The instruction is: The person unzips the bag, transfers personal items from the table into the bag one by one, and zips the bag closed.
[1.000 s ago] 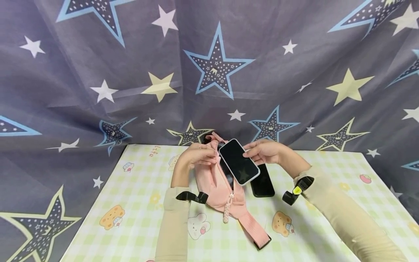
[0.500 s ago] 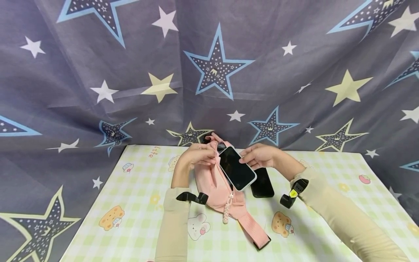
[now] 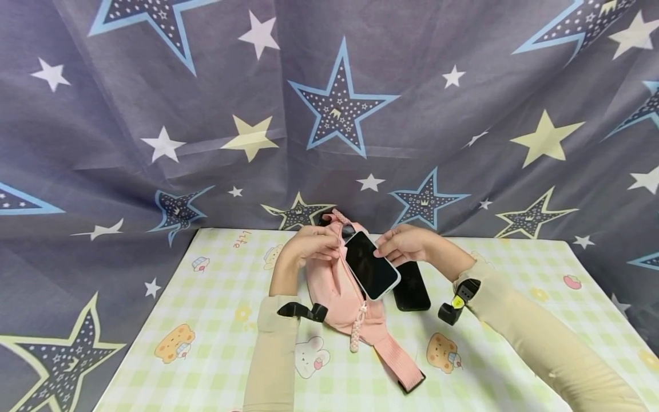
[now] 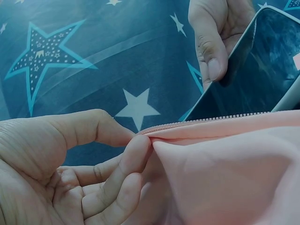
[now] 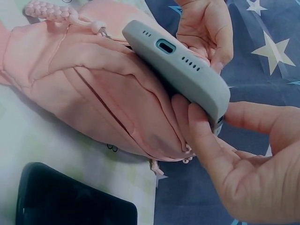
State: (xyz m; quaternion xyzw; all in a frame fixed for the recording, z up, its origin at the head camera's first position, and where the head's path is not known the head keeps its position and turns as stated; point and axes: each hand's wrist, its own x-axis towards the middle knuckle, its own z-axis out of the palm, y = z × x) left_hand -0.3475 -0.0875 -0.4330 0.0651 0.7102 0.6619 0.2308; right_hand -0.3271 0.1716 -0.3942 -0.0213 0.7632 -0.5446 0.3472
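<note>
A pink waist bag (image 3: 334,294) lies on the table with its zipper undone. My left hand (image 3: 311,245) pinches the zipped edge of the bag's opening between thumb and fingers, as the left wrist view shows close up. In my right hand (image 3: 404,245) is a smartphone (image 3: 372,269) in a pale case, gripped by one long edge, screen up. The phone's far side is at the bag's opening; in the left wrist view its lower part drops behind the zipper edge. Beside the bag lies a second, black smartphone (image 3: 412,289), partly hidden under the right hand and held phone.
A braided zipper pull (image 3: 356,332) hangs from the bag's near end. The bag's strap (image 3: 401,363) with a black buckle stretches toward the front. A star-printed curtain (image 3: 329,114) stands behind the table (image 3: 206,332), which wears a checked cloth.
The right hand has brought the phone down and slightly left, against the bag's opening. The left hand and the bag have stayed almost in place.
</note>
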